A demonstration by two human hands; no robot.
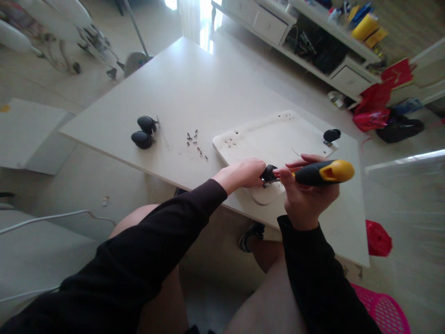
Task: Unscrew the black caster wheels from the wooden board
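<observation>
In my right hand (306, 199) is a screwdriver (320, 173) with a black and yellow handle. Its shaft points left, down to the base of a black caster wheel (269, 172) at the near corner of a white board (257, 139). My left hand (245, 175) has its fingers closed at that caster, steadying its side; the fingertips are partly hidden. Another black caster (332, 135) sits at the board's right corner. Groups of small screw holes show at the two other corners.
Several loose screws (194, 141) lie on the white table (181, 88), left of the board. Two black casters (144, 132) rest further left. A white cabinet (271, 25) stands behind, with red bags (373, 106) on the floor at right. A pink basket (385, 311) is at lower right.
</observation>
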